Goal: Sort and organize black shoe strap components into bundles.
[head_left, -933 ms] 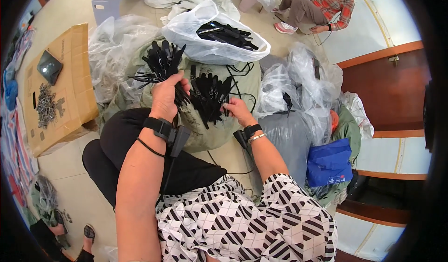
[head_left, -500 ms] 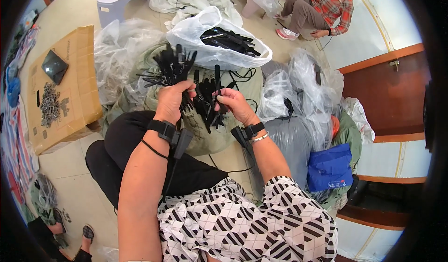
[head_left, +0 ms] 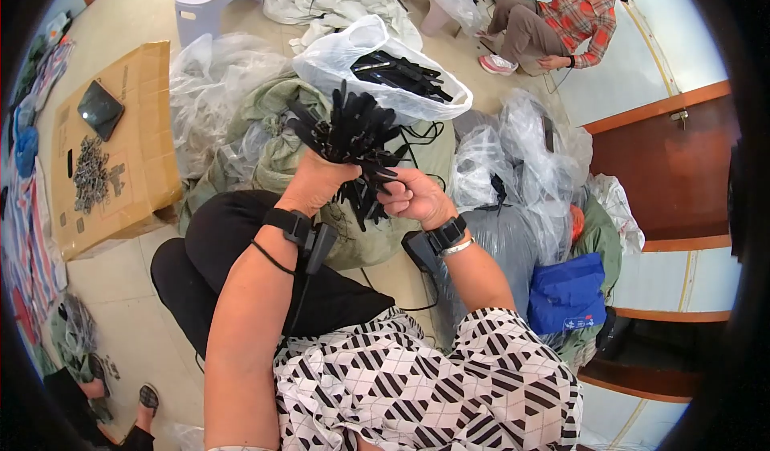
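My left hand (head_left: 319,182) is closed around a thick bundle of black straps (head_left: 346,128), whose loose ends fan out above the fist. Close beside it, my right hand (head_left: 419,197) pinches one black strap (head_left: 383,169) against the bundle's right side. The fingertips of that hand are partly covered by the straps. Below both hands more black straps (head_left: 367,212) lie on a pale green sack (head_left: 321,238), mostly hidden by the hands. Just beyond, a white plastic bag (head_left: 325,59) stands open with black straps (head_left: 401,75) inside.
At left, a cardboard box (head_left: 144,158) carries a dark device (head_left: 101,109) and small metal pieces (head_left: 91,176). Filled plastic bags (head_left: 501,234) and a blue bag (head_left: 568,292) sit at right. A person in a plaid shirt (head_left: 573,18) sits at far right near a stool.
My right hand has brought its strap from upright over the pile to the bundle's side. My left hand has shifted right and turned, tilting the bundle toward the right hand.
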A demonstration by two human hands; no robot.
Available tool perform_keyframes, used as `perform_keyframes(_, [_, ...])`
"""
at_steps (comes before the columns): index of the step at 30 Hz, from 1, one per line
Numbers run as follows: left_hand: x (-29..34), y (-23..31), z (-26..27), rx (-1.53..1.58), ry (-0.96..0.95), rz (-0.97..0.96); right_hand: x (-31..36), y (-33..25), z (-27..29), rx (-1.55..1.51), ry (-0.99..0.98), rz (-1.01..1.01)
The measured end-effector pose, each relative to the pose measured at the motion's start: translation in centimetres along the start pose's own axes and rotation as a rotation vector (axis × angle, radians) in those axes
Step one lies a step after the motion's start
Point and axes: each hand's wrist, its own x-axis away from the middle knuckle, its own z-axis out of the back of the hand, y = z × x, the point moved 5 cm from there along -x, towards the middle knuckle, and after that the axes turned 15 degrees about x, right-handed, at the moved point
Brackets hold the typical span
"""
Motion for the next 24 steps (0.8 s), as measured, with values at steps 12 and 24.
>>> perform_keyframes(12, [0.5, -1.0, 3.4, 0.268, 0.453, 0.219, 1.0, -0.4, -2.2, 0.409, 0.390, 0.106])
perform_keyframes(24, [0.5, -1.5, 2.6, 0.401, 0.363, 0.226, -1.2, -2.0, -3.7, 1.078, 0.870, 0.768])
